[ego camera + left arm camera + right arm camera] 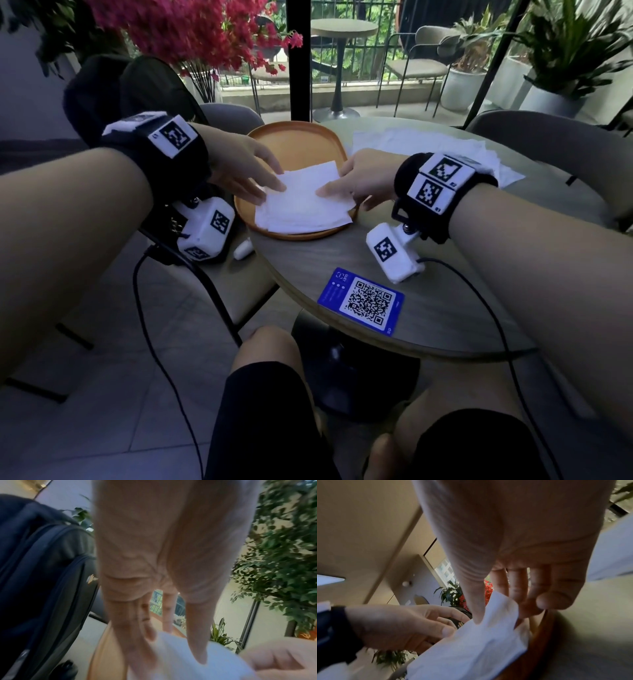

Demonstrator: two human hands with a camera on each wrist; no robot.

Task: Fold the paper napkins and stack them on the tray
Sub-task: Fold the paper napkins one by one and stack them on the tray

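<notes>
A round orange tray [294, 147] sits on the table's left side with a stack of folded white napkins [305, 209] on its near half. My left hand [270, 188] reaches in from the left, its straight fingers and thumb [200, 658] resting on the top napkin's [180, 655] left edge. My right hand [329, 190] comes from the right and pinches that napkin's [498, 609] right corner, thumb [476, 615] on top and fingers behind, so the corner is raised. Unfolded napkins [428, 147] lie spread at the table's back right.
A blue QR card [361, 301] lies near the round table's [445, 325] front edge. A small white object [244, 249] lies on the chair seat left of the table. A black backpack [102, 92] stands behind my left arm. A grey chair [548, 137] is at right.
</notes>
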